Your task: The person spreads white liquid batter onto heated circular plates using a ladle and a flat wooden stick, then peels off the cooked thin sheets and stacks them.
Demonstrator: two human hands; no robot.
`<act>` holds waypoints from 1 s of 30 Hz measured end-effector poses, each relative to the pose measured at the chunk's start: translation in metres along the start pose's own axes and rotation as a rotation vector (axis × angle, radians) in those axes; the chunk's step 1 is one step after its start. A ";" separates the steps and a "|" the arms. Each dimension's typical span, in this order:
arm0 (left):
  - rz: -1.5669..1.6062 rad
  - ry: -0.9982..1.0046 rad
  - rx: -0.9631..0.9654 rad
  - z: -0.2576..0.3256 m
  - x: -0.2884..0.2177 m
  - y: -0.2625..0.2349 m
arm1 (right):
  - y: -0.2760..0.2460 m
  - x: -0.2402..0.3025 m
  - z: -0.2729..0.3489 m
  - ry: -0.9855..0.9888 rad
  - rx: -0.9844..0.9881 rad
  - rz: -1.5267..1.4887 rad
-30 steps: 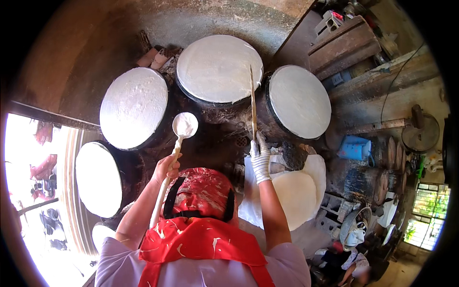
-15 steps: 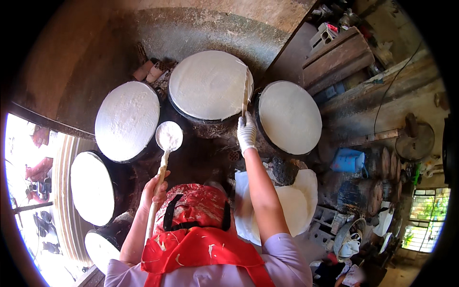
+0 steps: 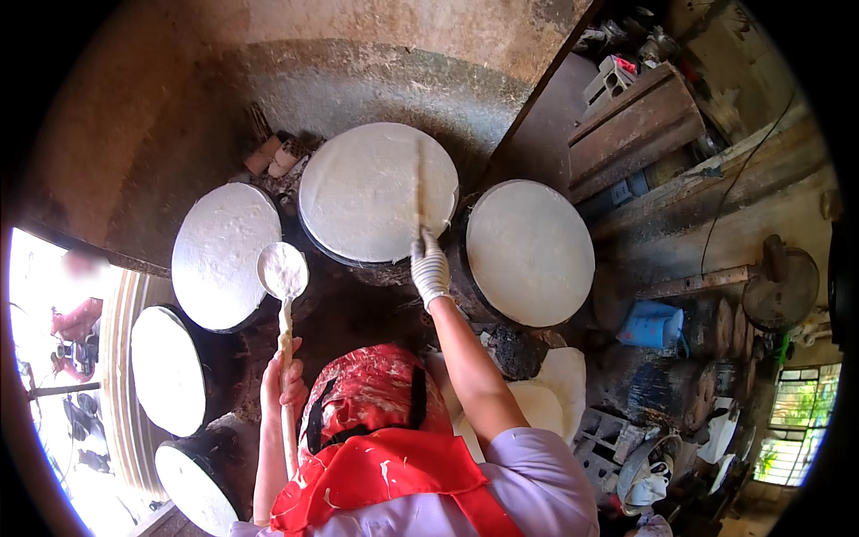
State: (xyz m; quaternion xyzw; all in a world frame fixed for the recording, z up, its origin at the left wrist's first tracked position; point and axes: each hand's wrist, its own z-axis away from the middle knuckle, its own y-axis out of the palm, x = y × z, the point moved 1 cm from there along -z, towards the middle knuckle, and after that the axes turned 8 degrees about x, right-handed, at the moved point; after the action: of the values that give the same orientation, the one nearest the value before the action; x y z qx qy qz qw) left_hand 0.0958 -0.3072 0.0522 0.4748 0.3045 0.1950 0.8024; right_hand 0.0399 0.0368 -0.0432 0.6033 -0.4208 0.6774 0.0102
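Red cap (image 3: pixel 380 394), red cloth (image 3: pixel 385 474) lower middle, blocking view beneath. Left hand (image 3: pixel 284 380): fingers wrapped round long ladle (image 3: pixel 283 270), bowl overlapping left white-topped vessel (image 3: pixel 219 259). Right arm (image 3: pixel 479 380) partly hides white sheets (image 3: pixel 561 380). Gloved right hand (image 3: pixel 430 270): fingers closed on thin stick (image 3: pixel 420 186), blurred, over middle white-topped vessel (image 3: pixel 358 183); contact unclear. Farther: blue container (image 3: pixel 651 324) right, reddish blocks (image 3: pixel 285 157), stained wall (image 3: pixel 385 76).

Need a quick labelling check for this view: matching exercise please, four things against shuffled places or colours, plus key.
Things:
1. ladle
2. thin stick
3. jug-like container
4. cap

Place or colour:
A. red with pale smears
B. gripped in the gloved right hand
C. blue, at the right side of the picture
D. gripped in the bare left hand

Pairs: 1-D, 2-B, 3-C, 4-A
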 end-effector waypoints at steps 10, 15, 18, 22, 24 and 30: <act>0.023 -0.064 0.084 -0.036 0.015 0.029 | 0.026 -0.055 -0.021 -0.233 0.214 -0.115; -0.009 -0.054 0.091 -0.028 0.013 0.035 | -0.008 -0.031 -0.027 -0.049 0.150 -0.192; 0.020 -0.072 0.079 -0.028 0.011 0.028 | -0.001 -0.020 -0.023 -0.216 0.389 -0.111; 0.027 -0.062 0.088 -0.025 0.008 0.025 | -0.021 -0.043 -0.029 0.033 0.194 -0.173; 0.033 -0.077 0.095 -0.025 0.002 0.020 | -0.009 -0.050 -0.020 -0.087 0.325 -0.273; 0.031 -0.135 0.079 -0.020 -0.015 0.006 | -0.002 -0.015 -0.004 -0.123 0.357 -0.130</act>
State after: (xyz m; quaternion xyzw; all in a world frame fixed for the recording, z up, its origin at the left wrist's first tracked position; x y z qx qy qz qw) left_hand 0.0707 -0.3003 0.0548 0.5227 0.2499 0.1627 0.7987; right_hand 0.0414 0.0482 -0.0542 0.6616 -0.2542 0.7011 -0.0788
